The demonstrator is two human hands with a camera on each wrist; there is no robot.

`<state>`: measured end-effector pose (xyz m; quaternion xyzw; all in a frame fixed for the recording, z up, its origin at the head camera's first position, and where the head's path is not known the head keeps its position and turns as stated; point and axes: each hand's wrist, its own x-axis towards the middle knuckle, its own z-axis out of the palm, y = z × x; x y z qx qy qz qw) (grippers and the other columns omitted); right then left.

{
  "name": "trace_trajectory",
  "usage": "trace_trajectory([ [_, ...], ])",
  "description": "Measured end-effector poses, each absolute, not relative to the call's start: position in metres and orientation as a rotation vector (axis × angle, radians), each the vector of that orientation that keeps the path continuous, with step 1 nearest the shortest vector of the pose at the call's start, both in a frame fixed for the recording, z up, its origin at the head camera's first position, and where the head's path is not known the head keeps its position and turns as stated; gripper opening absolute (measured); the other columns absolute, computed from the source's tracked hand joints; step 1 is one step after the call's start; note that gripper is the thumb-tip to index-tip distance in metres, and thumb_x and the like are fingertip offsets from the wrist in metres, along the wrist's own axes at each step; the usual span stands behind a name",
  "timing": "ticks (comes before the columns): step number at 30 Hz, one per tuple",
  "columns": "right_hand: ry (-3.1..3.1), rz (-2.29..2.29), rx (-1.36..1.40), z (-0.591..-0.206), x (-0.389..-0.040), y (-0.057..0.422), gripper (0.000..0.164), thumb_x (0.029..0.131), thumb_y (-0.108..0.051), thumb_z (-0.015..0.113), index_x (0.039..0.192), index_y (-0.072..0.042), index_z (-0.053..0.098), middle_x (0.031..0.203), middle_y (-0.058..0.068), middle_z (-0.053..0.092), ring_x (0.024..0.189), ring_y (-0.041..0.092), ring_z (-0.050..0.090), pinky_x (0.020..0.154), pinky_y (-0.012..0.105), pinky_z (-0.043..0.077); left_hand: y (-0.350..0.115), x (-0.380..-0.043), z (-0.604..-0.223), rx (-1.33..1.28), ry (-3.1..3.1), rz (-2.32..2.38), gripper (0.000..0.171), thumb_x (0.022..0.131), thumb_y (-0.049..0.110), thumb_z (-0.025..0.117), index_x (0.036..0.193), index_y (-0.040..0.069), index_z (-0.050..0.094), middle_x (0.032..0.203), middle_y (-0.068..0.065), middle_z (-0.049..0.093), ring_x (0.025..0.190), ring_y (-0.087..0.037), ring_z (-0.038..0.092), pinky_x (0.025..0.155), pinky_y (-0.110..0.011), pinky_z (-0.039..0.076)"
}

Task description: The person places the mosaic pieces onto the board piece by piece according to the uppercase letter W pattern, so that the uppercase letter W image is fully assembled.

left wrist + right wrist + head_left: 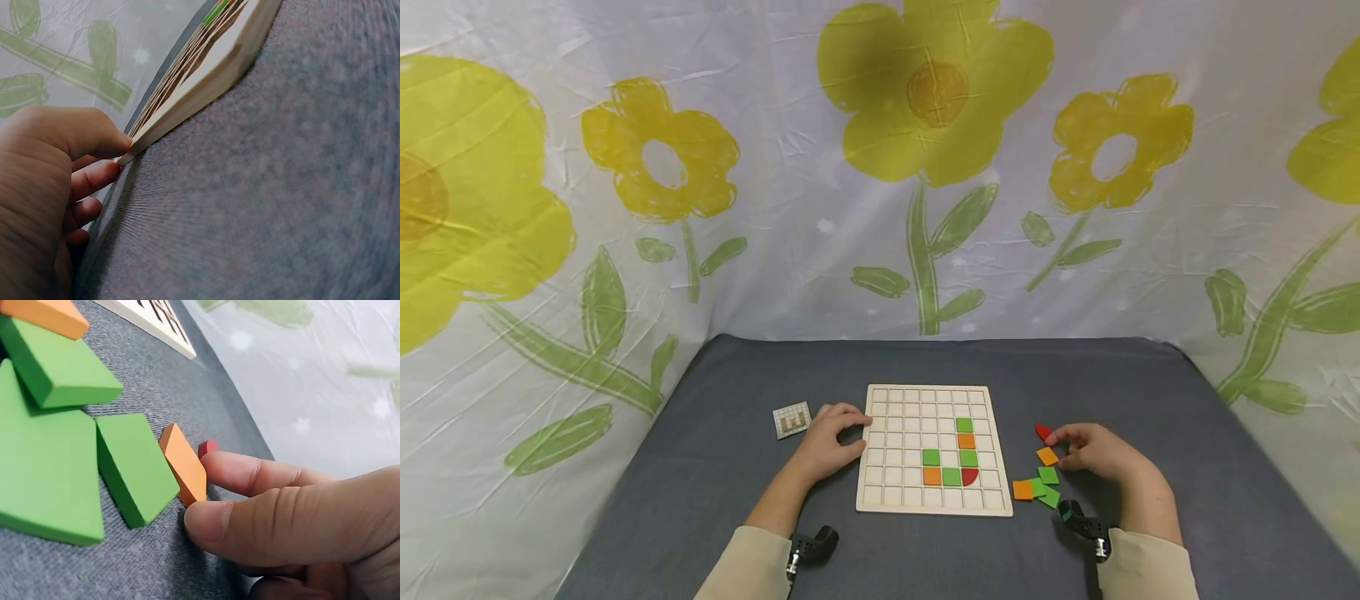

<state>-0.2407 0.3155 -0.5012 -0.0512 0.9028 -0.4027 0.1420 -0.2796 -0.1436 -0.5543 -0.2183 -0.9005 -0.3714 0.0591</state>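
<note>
Board [892,436] on dark cloth [700,517], holding four green tiles [951,477], two orange tiles [932,476] and one red tile [970,477]; your left hand [827,442] touches its left edge, near a patterned card [792,420], and your right hand [1096,452] is at a loose red piece [1042,432].

The card [792,420] is too small to read; the board [187,102] runs off the top of both wrist views; in the right one the right hand [300,519] seems to hide most of the red piece [207,447]
</note>
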Motion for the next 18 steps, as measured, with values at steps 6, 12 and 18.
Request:
trace_trajectory([
  [6, 2.641, -1.125, -0.117, -0.5029, -0.242, 0.3123, 0.027, 0.081, 0.0, 0.077, 0.108, -0.001, 0.072, 0.072, 0.003, 0.048, 0.064, 0.02, 0.044, 0.06, 0.032, 0.034, -0.1438, -0.28, -0.5538, -0.658, -2.726, -1.142, 0.032, 0.089, 0.013, 0.077, 0.121, 0.013, 0.076, 0.122, 0.0, 0.064, 0.117, -0.025, 0.051, 0.1, -0.052, 0.043],
  [12, 2.656, -1.107, -0.071, -0.5035, -0.2438, 0.3113, 0.028, 0.08, -0.001, 0.075, 0.108, -0.001, 0.071, 0.074, 0.005, 0.048, 0.066, 0.021, 0.045, 0.06, 0.034, 0.035, -0.144, -0.2795, -0.5535, -0.677, -2.726, -1.131, 0.033, 0.089, 0.013, 0.077, 0.122, 0.012, 0.076, 0.122, -0.002, 0.064, 0.117, -0.027, 0.051, 0.099, -0.053, 0.044],
  [18, 2.703, -1.08, -0.034, -0.4957, -0.2428, 0.3085, 0.029, 0.084, -0.006, 0.076, 0.111, -0.001, 0.07, 0.08, 0.006, 0.049, 0.072, 0.023, 0.046, 0.062, 0.036, 0.036, -0.1432, -0.2794, -0.5536, -0.667, -2.724, -1.135, 0.032, 0.089, 0.013, 0.076, 0.121, 0.012, 0.076, 0.121, -0.002, 0.065, 0.117, -0.027, 0.052, 0.1, -0.052, 0.044],
])
